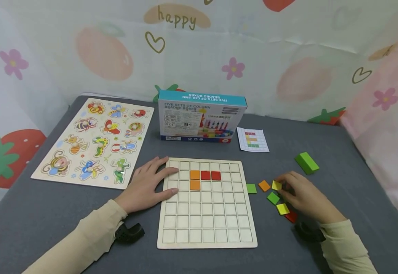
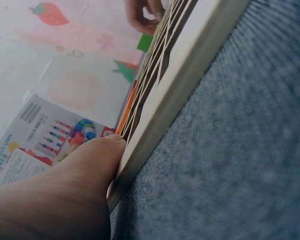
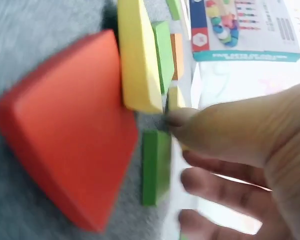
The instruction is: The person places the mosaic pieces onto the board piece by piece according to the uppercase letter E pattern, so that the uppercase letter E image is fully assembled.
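A square wooden grid board (image 1: 207,222) lies in front of me. Two orange tiles (image 1: 195,185) and two red tiles (image 1: 210,175) sit in its upper cells. My left hand (image 1: 144,188) rests at the board's left edge, thumb and fingertips on the rim and outer cells. To the right of the board, my right hand (image 1: 306,199) pinches a yellow tile (image 1: 276,185) between thumb and finger. Around it lie a second yellow tile (image 1: 282,209), green tiles (image 1: 273,198), a loose orange tile (image 1: 264,185) and a red tile (image 3: 75,130) partly under the hand.
Behind the board stands a toy box (image 1: 199,118), with a small pattern card (image 1: 253,139) to its right. An insect puzzle board (image 1: 97,142) lies at the left. A stack of green tiles (image 1: 307,163) is beyond my right hand. Printed cloth hangs behind the grey table (image 1: 123,251).
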A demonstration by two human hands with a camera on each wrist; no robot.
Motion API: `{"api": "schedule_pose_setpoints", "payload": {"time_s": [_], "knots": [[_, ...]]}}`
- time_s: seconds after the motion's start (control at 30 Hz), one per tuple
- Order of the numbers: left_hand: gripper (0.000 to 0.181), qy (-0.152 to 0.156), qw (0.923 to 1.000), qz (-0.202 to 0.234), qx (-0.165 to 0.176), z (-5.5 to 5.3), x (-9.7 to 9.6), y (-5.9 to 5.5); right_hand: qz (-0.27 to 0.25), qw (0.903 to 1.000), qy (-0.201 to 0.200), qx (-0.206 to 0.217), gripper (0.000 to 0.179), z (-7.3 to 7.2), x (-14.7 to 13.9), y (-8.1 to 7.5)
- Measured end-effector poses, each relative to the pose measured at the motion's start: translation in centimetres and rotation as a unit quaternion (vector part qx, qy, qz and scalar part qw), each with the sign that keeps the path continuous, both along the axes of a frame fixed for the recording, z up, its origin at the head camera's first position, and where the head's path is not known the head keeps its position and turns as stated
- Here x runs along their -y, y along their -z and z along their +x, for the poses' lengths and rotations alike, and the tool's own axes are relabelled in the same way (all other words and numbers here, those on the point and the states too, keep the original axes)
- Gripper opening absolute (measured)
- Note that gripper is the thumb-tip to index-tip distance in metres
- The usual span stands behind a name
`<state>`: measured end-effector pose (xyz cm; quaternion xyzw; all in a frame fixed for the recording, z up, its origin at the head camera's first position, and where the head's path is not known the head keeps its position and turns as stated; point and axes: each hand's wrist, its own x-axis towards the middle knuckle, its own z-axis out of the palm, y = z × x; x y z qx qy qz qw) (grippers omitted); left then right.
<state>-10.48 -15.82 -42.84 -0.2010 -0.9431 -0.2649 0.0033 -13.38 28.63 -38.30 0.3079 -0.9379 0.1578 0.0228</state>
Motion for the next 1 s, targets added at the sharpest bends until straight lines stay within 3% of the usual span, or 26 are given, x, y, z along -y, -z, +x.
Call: {"api": "schedule_pose_setpoints", "payload": {"time_s": [0.13,0.27,0.57,0.73,1.0], "knots": [[0.062,-0.001,1.0,-0.003,0.001,0.0,0.0,0.1,-0.004,0.999,0.013,-0.042,0.03,0.0,-0.1,-0.9],[0.066,-0.006,1.0,-0.008,0.0,0.1,0.0,0.1,-0.005,0.9975,0.002,-0.07,0.031,-0.1,0.6,-2.0],[0.066,-0.018,0.9998,-0.002,0.007,0.2,-0.1,0.0,0.011,0.9974,-0.059,-0.04,0.029,0.0,6.6,-3.9],[0.064,-0.022,0.9997,-0.002,0.012,0.1,0.1,-0.1,0.02,0.9934,-0.108,-0.035,0.027,-0.3,10.6,-3.8],[0.064,-0.017,0.9996,0.004,0.02,-0.1,-0.1,0.0,0.034,0.9917,-0.122,-0.019,0.023,-0.3,14.4,-2.3]]}}
